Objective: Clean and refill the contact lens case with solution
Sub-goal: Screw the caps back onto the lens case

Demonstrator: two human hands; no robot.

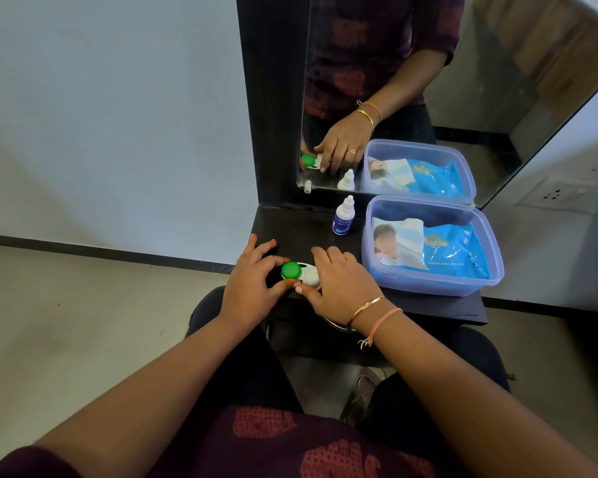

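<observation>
A white contact lens case (308, 273) lies near the front edge of the dark shelf (297, 229). Its left well carries a green cap (290, 270). My left hand (252, 277) pinches that green cap between thumb and fingers. My right hand (339, 281) covers and holds the right side of the case, so the right well and its cap are hidden. A small white solution bottle (343, 217) with a blue label stands upright at the back of the shelf, cap on, apart from both hands.
A clear plastic tub (428, 286) holding a blue pack of wet wipes (453, 250) sits on the right of the shelf. A mirror (411, 81) stands behind the shelf and reflects the hands, bottle and tub. The floor lies to the left.
</observation>
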